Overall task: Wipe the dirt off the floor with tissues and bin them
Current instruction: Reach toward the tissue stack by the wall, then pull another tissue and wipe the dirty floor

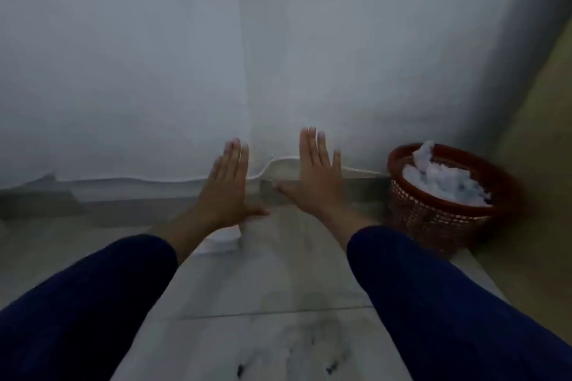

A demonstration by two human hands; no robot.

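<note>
Left hand [227,182] and right hand [315,170] hover spread and empty, seemingly between wipes; next, I'd judge, pick up the tissue [224,240] and rub the near dirt [309,346]

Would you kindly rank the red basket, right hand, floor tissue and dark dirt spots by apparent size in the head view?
1. red basket
2. right hand
3. floor tissue, partly hidden, so its true extent is unsure
4. dirt spots, each far smaller than the rest
</note>
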